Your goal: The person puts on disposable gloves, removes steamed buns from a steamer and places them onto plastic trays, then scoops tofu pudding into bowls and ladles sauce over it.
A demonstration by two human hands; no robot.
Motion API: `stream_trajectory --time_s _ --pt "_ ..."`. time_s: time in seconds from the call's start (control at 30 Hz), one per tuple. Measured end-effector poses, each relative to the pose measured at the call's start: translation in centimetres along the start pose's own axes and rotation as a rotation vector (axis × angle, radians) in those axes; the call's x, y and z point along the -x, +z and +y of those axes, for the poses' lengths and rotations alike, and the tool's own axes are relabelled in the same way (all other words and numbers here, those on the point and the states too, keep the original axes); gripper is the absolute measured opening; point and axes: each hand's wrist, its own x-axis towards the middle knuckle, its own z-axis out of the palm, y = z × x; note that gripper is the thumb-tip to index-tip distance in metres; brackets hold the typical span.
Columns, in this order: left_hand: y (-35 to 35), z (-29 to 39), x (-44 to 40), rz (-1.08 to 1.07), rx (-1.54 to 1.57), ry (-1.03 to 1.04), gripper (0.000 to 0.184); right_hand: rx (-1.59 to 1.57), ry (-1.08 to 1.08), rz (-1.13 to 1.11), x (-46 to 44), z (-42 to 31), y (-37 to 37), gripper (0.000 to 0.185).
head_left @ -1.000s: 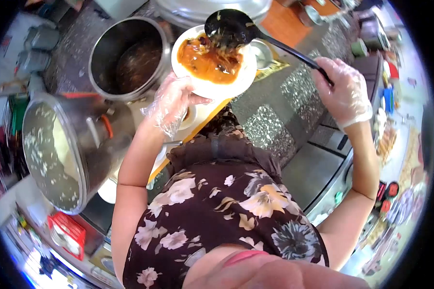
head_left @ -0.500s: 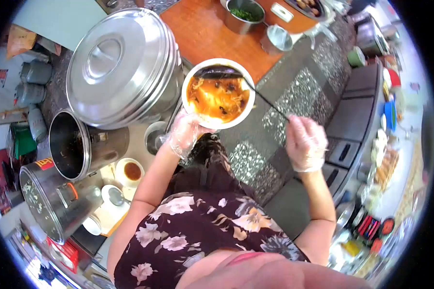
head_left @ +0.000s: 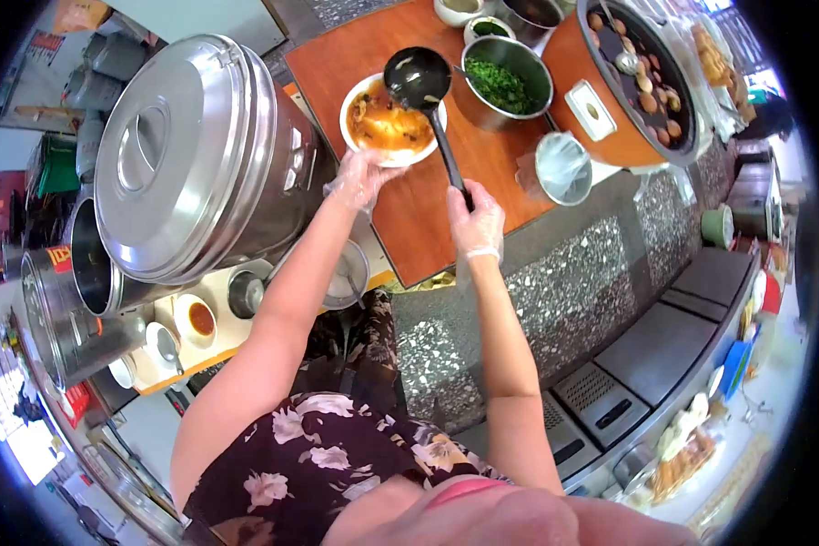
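Note:
My left hand (head_left: pixel 362 179), in a clear plastic glove, grips the near left rim of a white bowl (head_left: pixel 397 161). Orange-brown soup (head_left: pixel 387 130) with a pale mass and dark bits fills the bowl, which is over the wooden table. Gloved as well, my right hand (head_left: pixel 476 220) is closed around the handle of a black ladle (head_left: pixel 419 77). The ladle's head is tilted over the bowl's upper right side, with a few bits in it. Just right of it stands a metal pot of chopped greens (head_left: pixel 505 82).
A large lidded steel pot (head_left: pixel 168 155) stands left of the bowl. An orange cooker (head_left: pixel 591 114) with eggs in dark liquid is at the upper right. A bag-lined container (head_left: pixel 564 173) sits near the wooden table's (head_left: pixel 419 246) right edge. Below left is a bowl of red-brown sauce (head_left: pixel 197 320).
My view has turned toward the wooden table. The bowl is now over the table, and the ladle has swung so that its head shows from above, its handle pointing down toward me.

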Motion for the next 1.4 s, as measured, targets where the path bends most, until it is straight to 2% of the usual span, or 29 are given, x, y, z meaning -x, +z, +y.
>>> stream_trajectory --time_s 0.17,0.33,0.4,0.43,0.47,0.53,0.6,0.63,0.7,0.73,0.77,0.8,0.87,0.93,1.0,1.03,1.07,1.1,1.13,1.2,1.27,1.3,1.37,1.4 --pt "-2.2 0.9 -7.4 -0.035 0.062 0.088 0.052 0.011 -0.046 0.069 -0.7 -1.9 -1.3 0.026" --pt "-2.8 2.0 -12.1 0.163 0.152 0.128 0.044 0.116 -0.074 0.134 1.7 -1.0 -2.6 0.024" --pt "-3.5 2.2 -12.8 0.136 0.136 0.15 0.044 0.147 -0.105 0.145 3.1 -1.4 -3.4 0.021" --pt "-3.4 1.9 -13.2 0.085 0.175 0.223 0.042 0.195 -0.152 0.17 4.0 -2.0 -3.8 0.019" --pt "-3.6 1.1 -12.8 0.148 0.159 0.253 0.041 0.233 -0.207 0.168 5.1 -2.8 -4.2 0.018" --pt "-4.0 1.3 -9.2 0.305 -0.165 0.138 0.03 0.32 -0.5 0.208 7.8 -4.3 -4.4 0.019" --pt "-4.9 0.2 0.8 0.1 -0.494 0.134 0.023 0.308 -0.647 0.073 11.5 -7.5 -3.7 0.02" --pt "-6.0 -0.4 6.7 -0.038 -0.65 0.159 0.02 0.313 -0.864 0.043 12.7 -8.4 -2.4 0.02" --pt "-11.0 -0.7 18.6 -0.16 -0.814 0.202 0.016 0.295 -0.915 -0.248 16.4 -12.3 1.1 0.018" --pt "-14.7 -1.0 23.9 -0.11 -0.785 0.147 0.015 0.27 -0.948 -0.372 16.7 -13.2 3.4 0.018" --pt "-18.7 -0.3 29.9 0.031 -0.603 -0.071 0.019 0.309 -0.96 -0.489 18.8 -14.0 6.4 0.019" --pt "-21.2 1.7 36.0 0.224 -0.508 -0.142 0.028 0.339 -0.972 -0.606 20.5 -13.9 9.6 0.02" --pt "-28.5 4.2 46.2 0.55 -1.264 0.155 0.024 0.468 -0.862 -0.866 24.2 -14.2 17.7 0.021" --pt "-35.1 7.1 54.9 0.827 -1.551 0.1 0.022 0.719 -0.887 -0.966 27.2 -12.9 26.8 0.024" --pt "-41.5 10.8 61.4 1.17 -1.508 -0.039 0.022 0.799 -0.724 -1.129 27.6 -11.9 33.3 0.029" --pt "-45.7 13.3 64.5 1.347 -1.466 -0.093 0.022 0.831 -0.725 -1.156 27.9 -10.9 36.2 0.031" --pt "-50.5 16.2 67.6 1.515 -1.415 -0.143 0.024 0.815 -0.838 -1.115 28.4 -10.0 38.3 0.03" --pt "-55.4 18.8 70.4 1.684 -1.387 -0.079 0.026 0.701 -0.791 -1.151 29.5 -11.6 39.3 0.029" --pt "-60.5 21.4 72.7 1.846 -1.346 -0.007 0.029 0.77 -0.789 -1.137 30.3 -12.2 40.3 0.027" --pt "-69.2 25.6 76.0 2.053 -1.351 -0.016 0.048 0.996 -0.608 -1.132 31.8 -13.4 41.7 0.027" --pt "-75.9 29.7 78.3 2.112 -1.086 -0.162 0.067 1.139 -0.915 -0.726 35.4 -13.6 43.5 0.029" --pt "-82.3 29.2 80.0 2.052 -1.167 -0.233 0.074 1.083 -0.812 -0.69 38.5 -15.8 44.8 0.034" --pt "-87.0 29.8 80.6 2.023 -1.059 -0.205 0.073 0.85 -0.498 -0.825 44.2 -16.6 48.4 0.044" --pt "-88.5 30.0 80.6 1.984 -0.984 -0.217 0.06 0.784 -0.054 -1.03 46.7 -16.7 50.7 0.048"
